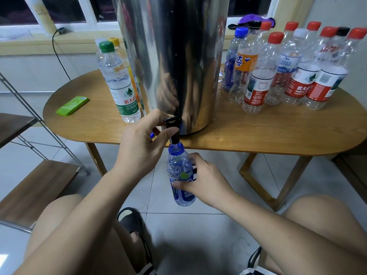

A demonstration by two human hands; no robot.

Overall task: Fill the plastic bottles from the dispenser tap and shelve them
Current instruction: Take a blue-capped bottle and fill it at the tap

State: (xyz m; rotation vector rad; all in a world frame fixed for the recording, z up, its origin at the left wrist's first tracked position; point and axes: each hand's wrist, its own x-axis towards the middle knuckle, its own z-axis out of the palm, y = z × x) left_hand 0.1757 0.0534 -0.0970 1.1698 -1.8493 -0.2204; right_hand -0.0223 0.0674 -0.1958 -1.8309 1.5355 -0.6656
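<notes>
Seated person's view of a steel dispenser [178, 56] standing on an oval wooden table [258, 132].

- **Left hand** [143, 139]: closed on the black tap [174, 126] at the dispenser's base, fingers curled over the lever and thumb against the spout.
- **Right hand** [200, 179]: grips the lower body of a blue bottle [176, 161], fingers wrapped round its label.
- **Blue bottle:** uncapped and roughly upright, held below the table's front edge and above the tiled floor, with its open mouth directly under the spout. Whether the rim touches the spout cannot be told, nor can the water level.
- **Left of the dispenser:** 1 green-capped bottle [119, 82] stands on the table, with a yellow-capped bottle [114, 40] just behind it. A flat green box [72, 105] lies nearer the table's left end.
- **Right of the dispenser:** a cluster of bottles [297, 76] stands close together, all capped, mostly in red, with blue and black caps among them.
- **Far left:** a metal-framed shelf [33, 187] with wooden boards.
- **Floor:** a black sandal [131, 221] lies between the person's knees.
</notes>
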